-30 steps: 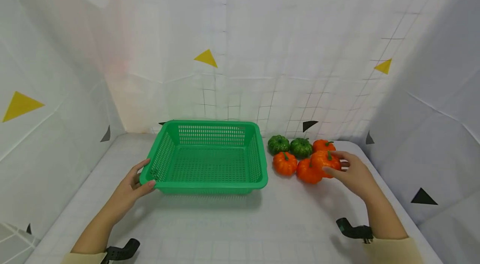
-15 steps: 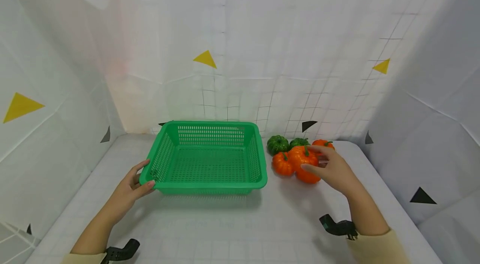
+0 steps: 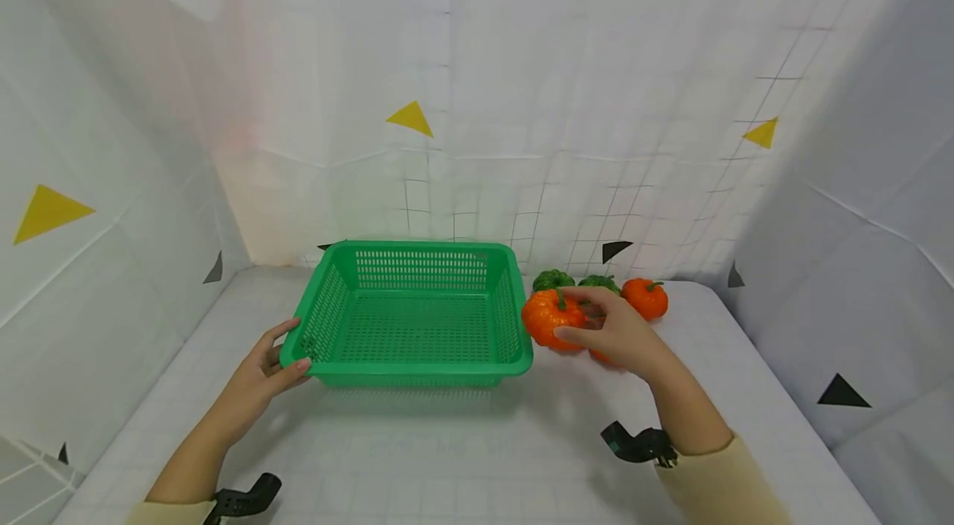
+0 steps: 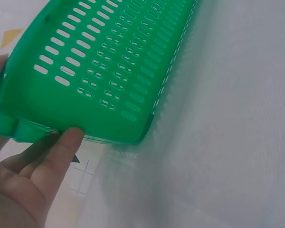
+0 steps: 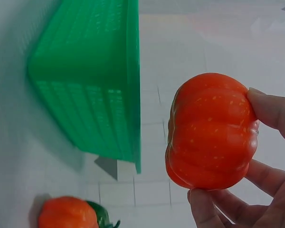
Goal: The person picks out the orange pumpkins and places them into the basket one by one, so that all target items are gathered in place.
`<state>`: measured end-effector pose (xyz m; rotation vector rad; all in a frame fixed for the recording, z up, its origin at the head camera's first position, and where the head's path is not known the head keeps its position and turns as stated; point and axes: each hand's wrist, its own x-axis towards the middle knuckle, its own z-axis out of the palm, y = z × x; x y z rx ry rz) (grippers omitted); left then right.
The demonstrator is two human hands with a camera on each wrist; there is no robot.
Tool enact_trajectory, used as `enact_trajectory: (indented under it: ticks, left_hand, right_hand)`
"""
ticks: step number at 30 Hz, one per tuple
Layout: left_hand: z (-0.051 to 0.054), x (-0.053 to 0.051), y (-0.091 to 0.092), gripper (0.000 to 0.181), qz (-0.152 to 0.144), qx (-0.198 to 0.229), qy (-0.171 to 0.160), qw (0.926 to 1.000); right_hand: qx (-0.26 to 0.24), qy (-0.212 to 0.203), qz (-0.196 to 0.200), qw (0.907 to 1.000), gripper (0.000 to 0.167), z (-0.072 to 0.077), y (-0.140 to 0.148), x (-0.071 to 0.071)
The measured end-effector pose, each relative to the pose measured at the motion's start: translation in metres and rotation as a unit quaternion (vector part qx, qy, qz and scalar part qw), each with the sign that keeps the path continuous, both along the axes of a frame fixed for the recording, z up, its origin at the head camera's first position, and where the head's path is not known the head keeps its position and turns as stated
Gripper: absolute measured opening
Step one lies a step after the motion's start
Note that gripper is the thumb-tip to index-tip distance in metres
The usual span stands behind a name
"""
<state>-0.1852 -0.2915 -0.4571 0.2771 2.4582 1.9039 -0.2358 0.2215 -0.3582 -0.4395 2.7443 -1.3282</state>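
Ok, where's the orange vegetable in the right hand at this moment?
In the head view, the orange vegetable is right of centre, held by the right hand just beside the right rim of the green basket, with a green vegetable behind it.

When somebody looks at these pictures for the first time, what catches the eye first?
Probably the green basket on the white table, its left end held by the left hand. Next comes the orange pumpkin in the right hand, near the basket's right rim, with two green pumpkins farther back.
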Motion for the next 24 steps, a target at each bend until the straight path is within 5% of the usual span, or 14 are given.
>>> enact_trajectory:
  ticks: [9, 17, 24]
  left_hand:
    - [0.001, 0.001, 0.000, 0.078, -0.002, 0.008, -0.006, 1.0000]
    - [0.000, 0.000, 0.000, 0.079, -0.002, 0.007, -0.012, 0.9999]
    - [0.000, 0.001, -0.001, 0.079, -0.003, 0.008, -0.020, 0.9998]
  right_hand:
    - [-0.073, -0.039, 0.061, 0.9947, 0.066, 0.002, -0.037, -0.007]
    - [-0.029, -0.003, 0.071, 0.9970, 0.062, 0.005, -0.064, -0.015]
    - [-0.051, -0.009, 0.090, 0.9945, 0.060, 0.011, -0.090, -0.021]
